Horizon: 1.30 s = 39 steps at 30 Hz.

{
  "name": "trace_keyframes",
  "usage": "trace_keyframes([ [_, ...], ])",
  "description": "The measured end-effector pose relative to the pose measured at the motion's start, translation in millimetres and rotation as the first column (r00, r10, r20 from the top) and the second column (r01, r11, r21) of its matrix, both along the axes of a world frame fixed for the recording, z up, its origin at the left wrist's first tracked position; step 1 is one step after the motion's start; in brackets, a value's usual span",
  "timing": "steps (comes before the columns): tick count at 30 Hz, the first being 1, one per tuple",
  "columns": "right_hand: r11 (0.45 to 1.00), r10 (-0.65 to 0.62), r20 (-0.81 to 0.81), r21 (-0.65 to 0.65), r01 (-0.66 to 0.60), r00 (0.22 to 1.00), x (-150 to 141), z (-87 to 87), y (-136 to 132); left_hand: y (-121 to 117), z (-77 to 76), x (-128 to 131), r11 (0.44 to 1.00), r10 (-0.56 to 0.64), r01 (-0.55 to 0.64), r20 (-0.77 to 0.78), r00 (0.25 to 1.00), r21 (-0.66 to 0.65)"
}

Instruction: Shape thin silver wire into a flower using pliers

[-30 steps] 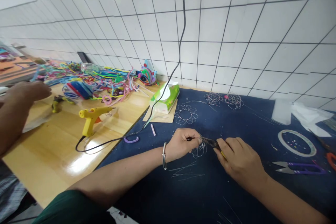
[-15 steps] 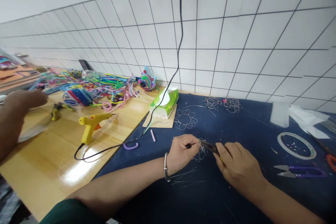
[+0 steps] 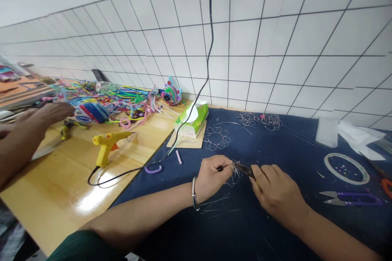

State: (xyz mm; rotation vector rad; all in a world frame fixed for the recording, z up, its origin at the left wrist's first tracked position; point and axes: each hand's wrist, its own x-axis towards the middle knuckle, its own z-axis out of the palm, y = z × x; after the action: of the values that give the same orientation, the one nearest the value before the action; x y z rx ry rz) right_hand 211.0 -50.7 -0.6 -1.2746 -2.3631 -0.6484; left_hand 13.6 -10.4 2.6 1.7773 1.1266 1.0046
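Observation:
My left hand, with a silver bangle at its wrist, is closed in a pinch on a small looped wire piece over the dark blue cloth. Wrapped around the yellow handle of a pair of pliers, my right hand is closed too. The pliers' dark jaws meet the wire at my left fingertips; whether they grip it is too small to tell. Behind my hands lies a flower-shaped wire ring. Loose cut wires are spread on the cloth in front of my left hand.
Purple snips and a round white dish of beads lie at right. A green tissue pack stands behind. On the wooden table at left are a yellow glue gun, pipe cleaners and another person's hand.
At the left, the other person's hand has moved right, toward the striped bundle. My hands, the wire piece and the pliers have barely shifted.

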Motion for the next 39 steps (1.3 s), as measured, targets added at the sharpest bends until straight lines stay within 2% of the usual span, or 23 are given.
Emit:
trace_keyframes([
  [8,0.999,-0.009,-0.006,-0.032,0.009,1.000,1,-0.8,0,1,1.2,-1,0.998,-0.029,0.029,0.008,1.000,-0.055],
  [15,0.996,0.021,-0.064,-0.085,-0.026,0.998,5,4.8,4,6,3.0,-5,0.981,-0.109,0.118,0.069,0.992,-0.155],
  [22,0.997,0.042,-0.039,-0.062,-0.044,0.998,8,6.3,3,11,8.7,-8,0.947,-0.202,0.227,0.125,0.971,-0.229],
  [29,0.993,0.061,-0.048,-0.100,-0.066,0.997,9,6.2,3,11,8.3,-10,0.931,-0.232,0.264,0.147,0.961,-0.253],
  [34,0.969,0.050,-0.177,-0.232,-0.091,0.983,11,6.7,3,12,10.1,-10,0.927,-0.250,0.281,0.148,0.957,-0.250],
  [39,0.862,-0.011,-0.350,-0.478,-0.169,0.937,10,11.7,4,16,10.0,-11,0.945,-0.269,0.282,0.095,0.958,-0.164],
])
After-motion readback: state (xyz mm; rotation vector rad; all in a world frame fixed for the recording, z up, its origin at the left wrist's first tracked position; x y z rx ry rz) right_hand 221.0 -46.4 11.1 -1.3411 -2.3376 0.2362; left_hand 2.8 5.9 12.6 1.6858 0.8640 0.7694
